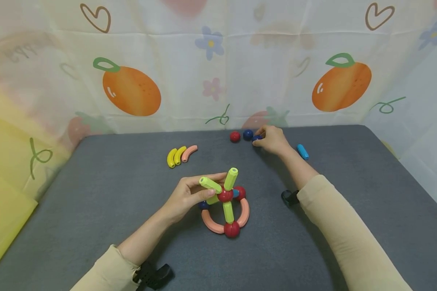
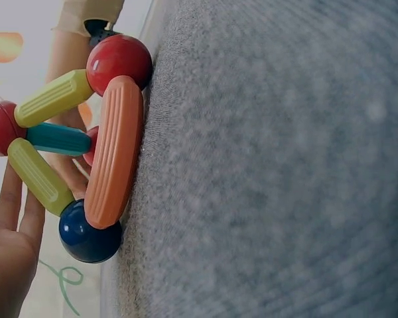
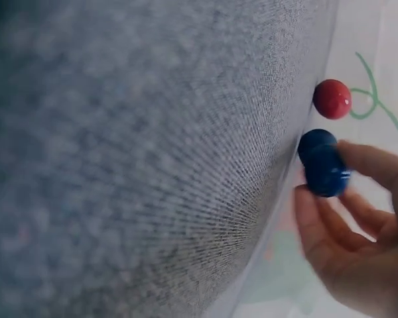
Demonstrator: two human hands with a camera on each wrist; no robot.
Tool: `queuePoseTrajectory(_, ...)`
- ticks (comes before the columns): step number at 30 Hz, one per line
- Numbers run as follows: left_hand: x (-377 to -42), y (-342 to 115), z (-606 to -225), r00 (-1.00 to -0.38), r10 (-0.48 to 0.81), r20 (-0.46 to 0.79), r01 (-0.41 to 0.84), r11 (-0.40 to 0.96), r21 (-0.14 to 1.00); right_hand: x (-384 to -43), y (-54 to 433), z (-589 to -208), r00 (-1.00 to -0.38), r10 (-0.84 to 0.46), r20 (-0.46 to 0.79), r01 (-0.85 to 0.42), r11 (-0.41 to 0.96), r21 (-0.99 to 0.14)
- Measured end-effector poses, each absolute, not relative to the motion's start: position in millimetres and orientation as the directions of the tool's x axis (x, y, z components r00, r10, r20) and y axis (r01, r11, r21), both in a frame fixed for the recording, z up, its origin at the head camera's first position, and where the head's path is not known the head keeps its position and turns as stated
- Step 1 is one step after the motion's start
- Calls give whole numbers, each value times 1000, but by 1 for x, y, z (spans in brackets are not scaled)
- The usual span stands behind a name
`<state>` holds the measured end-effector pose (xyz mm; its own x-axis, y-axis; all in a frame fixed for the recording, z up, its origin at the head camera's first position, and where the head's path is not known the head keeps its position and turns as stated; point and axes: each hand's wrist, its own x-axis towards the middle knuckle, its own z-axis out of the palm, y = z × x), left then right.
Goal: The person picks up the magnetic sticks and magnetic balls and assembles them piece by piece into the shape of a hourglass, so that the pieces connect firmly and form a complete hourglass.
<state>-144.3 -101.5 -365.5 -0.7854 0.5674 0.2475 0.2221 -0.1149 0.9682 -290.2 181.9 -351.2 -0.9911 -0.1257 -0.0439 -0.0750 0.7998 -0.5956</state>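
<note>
My left hand holds a structure of magnetic balls and sticks, its thumb in front and its fingers behind the upper lime sticks. A red ball joins the lime sticks at the top. Below, curved salmon sticks link a red ball and a blue ball; a teal stick shows behind. At the table's back edge, my right hand pinches a blue ball between thumb and fingers. Another blue ball and a red ball sit just left of it.
Two yellow curved sticks and a salmon curved stick lie together at the back left of the grey table. A blue stick lies right of my right wrist. A printed cloth hangs behind the table.
</note>
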Motion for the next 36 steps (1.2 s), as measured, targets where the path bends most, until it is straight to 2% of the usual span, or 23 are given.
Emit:
queuePoseTrajectory(4, -144, -101, -365, -782, 567, 259, 236, -115, 965, -280, 177, -335, -990, -139, -7, -90, 680, -728)
queuePoseTrajectory(9, -145, -101, -366, -785, 553, 277, 259, -113, 959, -262, 163, -306, -958, -286, 2, -114, 374, -920)
queuePoseTrajectory(12, -145, -100, -367, -798, 534, 278, 266, -101, 959, -249, 151, -292, -896, -444, -1, -99, 202, -974)
queuePoseTrajectory(15, -145, -100, -367, -816, 512, 268, 254, -98, 962, -235, 137, -282, -802, -597, 5, -86, 107, -990)
queuePoseTrajectory(19, -145, -99, -368, -825, 494, 275, 240, -133, 961, -221, 122, -276, -687, -727, 18, -126, 95, -987)
queuePoseTrajectory(22, -146, -98, -369, -824, 485, 292, 236, -173, 956, -212, 113, -273, -632, -774, 32, -162, 92, -982)
queuePoseTrajectory(32, -147, -95, -368, -828, 468, 310, 235, -212, 949, -202, 99, -274, -519, -854, 51, -197, 61, -979)
queuePoseTrajectory(36, -147, -96, -368, -825, 474, 308, 230, -216, 949, -202, 97, -276, -503, -862, 63, -202, 46, -978)
